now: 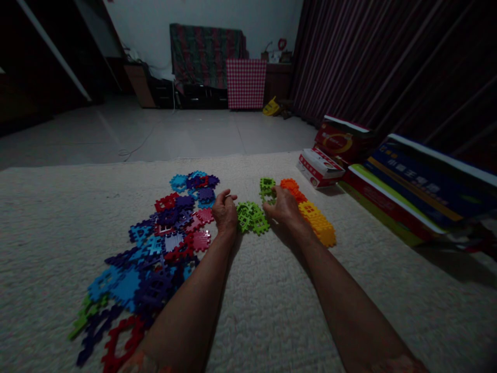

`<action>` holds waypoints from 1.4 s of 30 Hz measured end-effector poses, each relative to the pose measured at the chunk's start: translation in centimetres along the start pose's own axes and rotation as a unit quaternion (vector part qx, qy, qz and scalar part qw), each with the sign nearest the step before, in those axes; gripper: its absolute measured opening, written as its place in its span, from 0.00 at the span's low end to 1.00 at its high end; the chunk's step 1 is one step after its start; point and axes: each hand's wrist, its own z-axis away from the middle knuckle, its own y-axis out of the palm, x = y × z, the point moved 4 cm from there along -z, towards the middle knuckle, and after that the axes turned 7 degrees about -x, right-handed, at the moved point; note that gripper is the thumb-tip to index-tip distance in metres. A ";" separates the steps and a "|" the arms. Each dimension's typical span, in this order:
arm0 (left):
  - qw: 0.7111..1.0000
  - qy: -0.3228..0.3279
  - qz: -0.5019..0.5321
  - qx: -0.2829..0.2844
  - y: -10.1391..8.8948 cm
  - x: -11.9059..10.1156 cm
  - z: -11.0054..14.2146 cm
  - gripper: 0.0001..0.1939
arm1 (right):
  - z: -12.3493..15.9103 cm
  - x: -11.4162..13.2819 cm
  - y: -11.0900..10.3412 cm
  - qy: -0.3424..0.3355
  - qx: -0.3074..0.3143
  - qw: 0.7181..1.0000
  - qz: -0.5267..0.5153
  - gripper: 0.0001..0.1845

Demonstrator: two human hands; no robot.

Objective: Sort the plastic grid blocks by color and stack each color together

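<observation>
A small heap of light-green interlocking plastic tiles point(252, 217) lies on the pale quilted cover between my hands. My left hand point(225, 213) rests at the heap's left side, fingers loosely apart, with nothing visible in it. On the right, my right hand point(286, 210) has thumb and fingers closed on a green tile point(267, 183) with a window cut-out; the fingers partly hide it. Just beyond that hand are orange tiles point(291, 187), followed by a row of yellow tiles point(318, 224). Left of my left hand spreads a mixed pile of blue, purple, red and pink tiles point(173, 242).
A small red-and-white box point(320, 168), a dark red box point(341, 137) and a large blue box point(419, 178) stand at the right. Past the cover's far edge is a tiled floor point(202, 132), with a low cabinet point(163, 93) by the wall and dark curtains point(361, 57).
</observation>
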 end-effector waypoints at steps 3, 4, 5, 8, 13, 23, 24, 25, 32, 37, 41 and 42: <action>1.000 -0.004 -0.005 -0.006 0.0 -0.1 0.0 0.17 | -1.4 0.2 -0.7 -0.006 -0.050 0.999 -0.018 0.27; 1.000 -0.002 -0.005 -0.006 0.0 -0.1 0.0 0.17 | -2.0 0.2 -0.8 -0.005 -0.060 0.998 -0.019 0.26; 1.000 0.001 -0.005 -0.005 0.0 -0.1 0.0 0.17 | -2.6 0.3 -0.9 -0.001 -0.066 0.998 -0.017 0.25; 1.000 0.015 -0.007 -0.003 0.0 0.0 0.0 0.16 | -4.3 0.4 -0.8 0.025 -0.058 0.998 0.001 0.24; 1.000 0.026 -0.008 0.003 0.0 0.1 0.0 0.16 | -6.1 1.2 -0.5 0.034 -0.028 0.998 0.046 0.24; 1.000 0.012 0.002 -0.001 0.1 0.0 0.1 0.16 | -7.3 1.2 0.0 0.042 -0.015 0.996 0.081 0.24; 1.000 0.015 -0.001 -0.001 0.1 -0.1 0.1 0.15 | -7.2 1.1 0.2 0.043 -0.016 0.996 0.083 0.24; 1.000 0.019 -0.004 -0.001 0.1 -0.1 0.2 0.15 | -7.2 1.2 0.4 0.042 -0.016 0.995 0.085 0.23; 1.000 -0.001 0.002 -0.001 0.1 -0.3 0.2 0.16 | -6.5 1.3 -1.3 0.063 -0.062 0.995 0.046 0.28; 1.000 0.003 -0.001 -0.002 0.1 0.0 0.1 0.16 | -8.0 -2.0 -4.4 0.096 -0.020 0.993 0.063 0.32; 1.000 0.012 -0.005 0.001 0.1 0.3 0.1 0.16 | -8.8 -5.1 -4.2 0.094 0.087 0.988 0.089 0.43; 1.000 0.014 -0.006 0.002 0.1 0.3 0.1 0.16 | -8.8 -5.6 -3.9 0.095 0.108 0.985 0.097 0.45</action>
